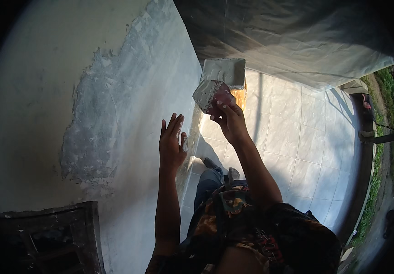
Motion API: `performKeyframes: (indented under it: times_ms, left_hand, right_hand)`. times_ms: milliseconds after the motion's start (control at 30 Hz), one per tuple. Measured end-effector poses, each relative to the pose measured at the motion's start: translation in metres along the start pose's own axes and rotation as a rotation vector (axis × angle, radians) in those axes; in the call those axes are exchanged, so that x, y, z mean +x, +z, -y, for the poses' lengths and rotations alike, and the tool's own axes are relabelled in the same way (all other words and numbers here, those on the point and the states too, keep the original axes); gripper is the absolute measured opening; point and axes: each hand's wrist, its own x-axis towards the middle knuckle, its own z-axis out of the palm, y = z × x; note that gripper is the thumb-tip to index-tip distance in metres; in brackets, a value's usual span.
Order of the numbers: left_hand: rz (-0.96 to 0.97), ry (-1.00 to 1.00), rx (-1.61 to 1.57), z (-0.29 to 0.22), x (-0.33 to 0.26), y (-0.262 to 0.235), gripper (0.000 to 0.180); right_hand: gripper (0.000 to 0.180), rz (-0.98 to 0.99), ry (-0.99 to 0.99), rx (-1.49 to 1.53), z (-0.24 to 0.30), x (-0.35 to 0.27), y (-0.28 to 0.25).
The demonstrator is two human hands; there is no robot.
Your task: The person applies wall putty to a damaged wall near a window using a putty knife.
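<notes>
My right hand (230,119) grips a flat reddish putty scraper (218,97), its far part coated with grey-white paste. Just beyond it is a square tub (244,73) with the same kind of paste inside; the scraper overlaps its near edge in the view, and I cannot tell if they touch. My left hand (173,144) is raised beside the wall with its fingers stretched out and nothing in it. White smears mark its fingers and thumb. On the wall (37,100) to my left, a rough grey patch (98,114) with ragged edges spreads over the paler coat.
Under the tub stands a yellow-orange support (240,97). A dark sheet (288,41) hangs across the far side. Pale tiles (274,146) cover the floor around my feet. At lower left is a dark window frame (94,237); a low ledge (350,205) and grass lie to the right.
</notes>
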Motion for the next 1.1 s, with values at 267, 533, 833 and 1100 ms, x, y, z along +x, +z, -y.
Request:
performKeyframes:
  times_ms: [267,533,833,1100]
  left_hand:
    - [0.088,-0.004,-0.033,0.06,0.089,0.057,0.044]
    - [0.238,-0.039,-0.121,0.122,0.175,0.11,0.045]
    - [0.405,-0.196,-0.165,0.162,0.188,0.183,0.044]
    - [0.512,-0.356,-0.18,0.172,0.17,0.234,0.042]
  right_hand:
    - [0.022,-0.145,0.092,-0.099,-0.023,0.089,-0.054]
    - [0.027,-0.357,0.105,-0.187,-0.041,0.182,-0.095]
    - [0.034,-0.423,0.079,-1.135,-0.096,0.244,-0.181]
    - [0.033,-0.05,-0.134,-1.607,-0.134,0.304,-0.246]
